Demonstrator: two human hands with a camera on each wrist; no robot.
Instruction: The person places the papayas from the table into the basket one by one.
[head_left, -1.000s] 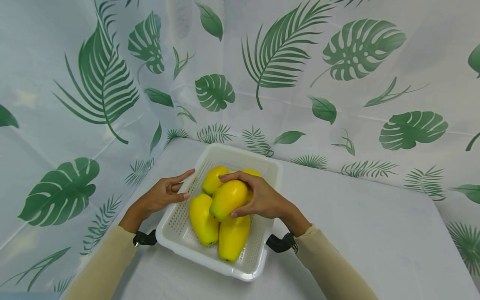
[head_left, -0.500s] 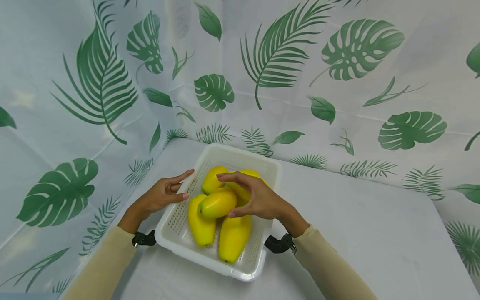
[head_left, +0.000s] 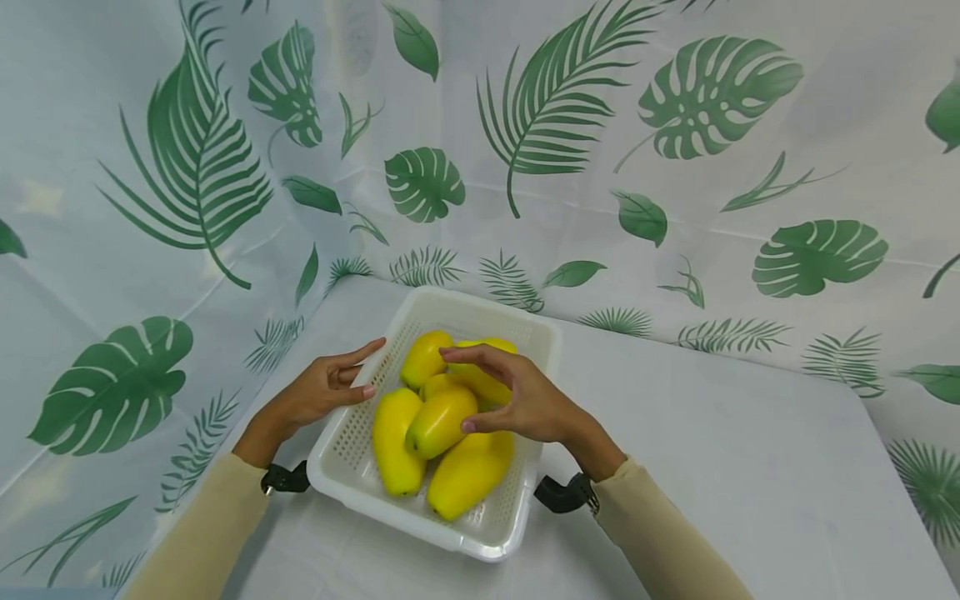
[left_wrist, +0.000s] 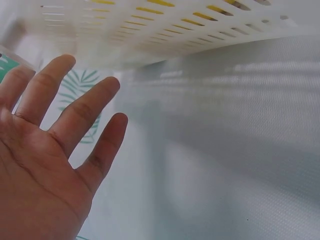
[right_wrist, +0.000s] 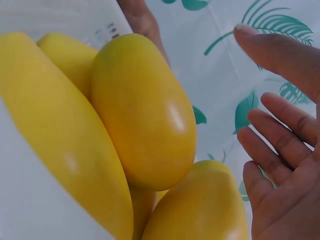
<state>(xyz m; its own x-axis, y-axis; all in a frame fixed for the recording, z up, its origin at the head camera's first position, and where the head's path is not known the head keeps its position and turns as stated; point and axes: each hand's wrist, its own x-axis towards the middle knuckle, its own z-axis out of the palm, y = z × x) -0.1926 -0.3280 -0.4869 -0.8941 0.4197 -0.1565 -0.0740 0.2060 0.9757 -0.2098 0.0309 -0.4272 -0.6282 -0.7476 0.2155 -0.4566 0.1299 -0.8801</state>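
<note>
Several yellow mangoes lie heaped in a white perforated plastic basket [head_left: 487, 303]. One mango [head_left: 442, 421] sits on top of the heap, its end near my right thumb. Over the heap's right side, my right hand [head_left: 536, 404] is spread with thumb and fingers apart, holding nothing; the right wrist view shows a gap between its fingers and the top mango [right_wrist: 145, 115]. My left hand [head_left: 318, 392] is at the basket's left side, fingers straight, with index finger and thumb at the rim. Palm and spread fingers [left_wrist: 82, 112] show below the basket wall in the left wrist view.
The basket stands on a white-covered table [head_left: 690, 467]. Behind and to the left hangs a white curtain [head_left: 570, 208] printed with green leaves. Other mangoes lie at the left [head_left: 397, 442], front [head_left: 472, 477] and back left [head_left: 425, 358] of the basket.
My right hand has let go of a mango, which dropped onto the heap, then shifted and turned toward the thumb. The front mango has swung to a slant. My left hand has stayed in place.
</note>
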